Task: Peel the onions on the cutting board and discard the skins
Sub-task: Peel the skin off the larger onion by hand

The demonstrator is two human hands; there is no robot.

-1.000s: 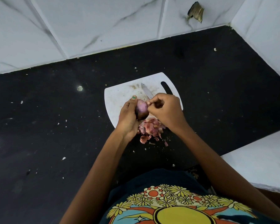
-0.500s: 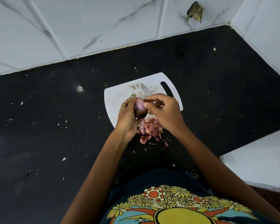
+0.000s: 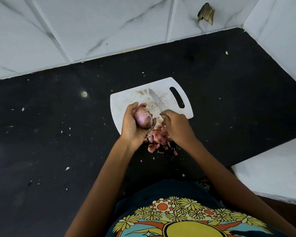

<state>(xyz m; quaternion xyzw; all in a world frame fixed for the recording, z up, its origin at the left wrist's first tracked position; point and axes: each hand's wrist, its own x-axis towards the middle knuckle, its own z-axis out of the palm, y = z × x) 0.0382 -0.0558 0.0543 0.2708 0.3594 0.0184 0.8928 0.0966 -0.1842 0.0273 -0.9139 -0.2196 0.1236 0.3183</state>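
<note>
onion: a red onion (image 3: 143, 118) sits cupped in the left hand (image 3: 135, 124), raised over the near left part of the white cutting board (image 3: 126, 101); its long axis runs roughly from 11 to 5 o'clock, the smooth side turned up.
left hand: fingers curl round the onion from beneath, thumb against its far end.
right hand: the right hand (image 3: 175, 126) lies at 3 o'clock from the onion, just beside it but not touching; its fingers are bent at the knife handle, though whether they clamp it I cannot tell.
knife: the blade (image 3: 155, 99) points toward 11 o'clock across the board.
skins: a pink heap (image 3: 158, 138) lies at 5 o'clock from the onion, straddling the board's near edge and the black counter (image 3: 58, 134).
next move: likely the right hand returns leftward to the onion.
</note>
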